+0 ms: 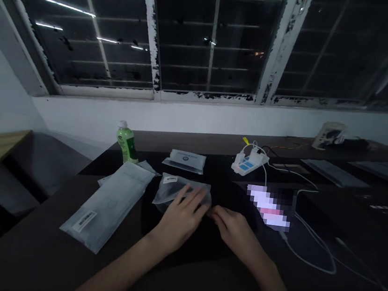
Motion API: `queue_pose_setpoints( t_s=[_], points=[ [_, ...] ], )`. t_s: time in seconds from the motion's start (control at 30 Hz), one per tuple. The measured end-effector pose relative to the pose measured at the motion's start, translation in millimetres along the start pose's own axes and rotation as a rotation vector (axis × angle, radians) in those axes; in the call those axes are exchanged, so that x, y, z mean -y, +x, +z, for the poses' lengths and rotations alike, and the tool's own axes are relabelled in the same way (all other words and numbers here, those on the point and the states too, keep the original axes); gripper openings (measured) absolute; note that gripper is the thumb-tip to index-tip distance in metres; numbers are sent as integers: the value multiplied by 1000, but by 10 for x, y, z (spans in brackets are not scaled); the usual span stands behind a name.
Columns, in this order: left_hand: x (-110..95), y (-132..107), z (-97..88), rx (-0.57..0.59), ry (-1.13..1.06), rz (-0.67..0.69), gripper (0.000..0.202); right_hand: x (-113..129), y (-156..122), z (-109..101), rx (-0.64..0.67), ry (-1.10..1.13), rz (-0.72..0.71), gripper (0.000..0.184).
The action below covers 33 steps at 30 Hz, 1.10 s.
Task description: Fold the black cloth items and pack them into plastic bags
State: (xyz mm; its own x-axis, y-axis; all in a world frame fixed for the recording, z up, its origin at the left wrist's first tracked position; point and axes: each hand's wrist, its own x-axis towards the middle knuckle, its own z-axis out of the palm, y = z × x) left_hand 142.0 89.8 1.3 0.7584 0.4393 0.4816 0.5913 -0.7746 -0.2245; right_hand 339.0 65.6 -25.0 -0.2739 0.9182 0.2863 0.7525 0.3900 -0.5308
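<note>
A frosted plastic zip bag with a small barcode label lies on the dark table in front of me. My left hand rests over its right part, fingers stretched across the plastic, with thumb and index finger closed at its right edge. Right beside it, my right hand is closed in a pinch at the bag's right corner. What exactly sits between those fingertips is too small and dark to make out. Part of the bag is hidden under my left hand.
Left lie stacked frosted bags, with a green bottle behind. Another white bag lies farther back. To the right are a power strip, a blurred lit phone and trailing cables. Windows line the wall.
</note>
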Motion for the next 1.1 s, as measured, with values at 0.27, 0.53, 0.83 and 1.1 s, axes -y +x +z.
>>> queue_pose_setpoints(
  t_s=[0.27,0.53,0.83,1.1],
  points=[
    [67,150,219,139,37,113,18,-97,-28,116,-80,121,-9,22],
    [135,40,191,77,-4,91,19,-47,-19,128,-126,-124,-11,22],
    [99,17,157,-104,-71,72,23,63,-61,109,-217,-237,-157,29],
    [66,-33,219,-136,-21,155,14,72,-52,115,-168,-374,-208,29]
  ],
)
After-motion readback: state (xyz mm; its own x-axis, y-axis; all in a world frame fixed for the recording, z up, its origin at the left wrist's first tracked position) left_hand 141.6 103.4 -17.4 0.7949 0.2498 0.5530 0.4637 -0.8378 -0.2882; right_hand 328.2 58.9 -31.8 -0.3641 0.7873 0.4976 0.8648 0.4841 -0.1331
